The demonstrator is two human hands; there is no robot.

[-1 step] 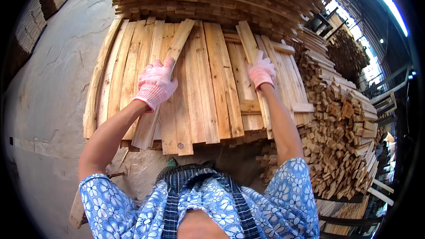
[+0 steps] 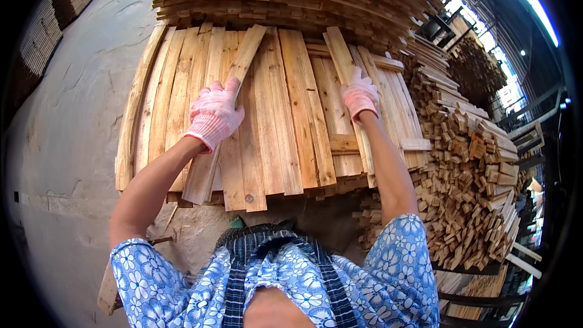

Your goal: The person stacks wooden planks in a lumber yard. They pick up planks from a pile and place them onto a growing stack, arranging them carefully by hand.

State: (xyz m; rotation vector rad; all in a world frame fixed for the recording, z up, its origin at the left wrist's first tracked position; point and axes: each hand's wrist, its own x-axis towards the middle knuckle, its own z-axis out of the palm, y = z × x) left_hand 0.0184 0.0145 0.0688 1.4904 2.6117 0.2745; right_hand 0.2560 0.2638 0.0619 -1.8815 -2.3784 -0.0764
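Across the row of boards (image 2: 290, 97), two pieces lie under gloved hands. The left board (image 2: 247, 54) slants over its neighbours, its far end leaning right; the right board (image 2: 338, 48) leans the other way, beside a spot where a crosspiece (image 2: 344, 144) shows.

To handle these well, I would hold each near mid-length, so that neither end swings, and press evenly across the width. Rough edges could splinter, so the gloves look worth wearing, and fingertips are best kept out of the seams, where a sliding board may pinch.

The left hand (image 2: 214, 111) is partly closed: its fingers bend over the left board, slightly parted, with the thumb toward the right edge, so it seems to have the wood in a light grasp. The right hand (image 2: 361, 93) lies over the right board with its fingers loosely bent and pointing away from the body. Its thumb and underside are hidden, so I cannot tell whether it grips or merely rests. Sticks (image 2: 467, 176) are heaped to the right.
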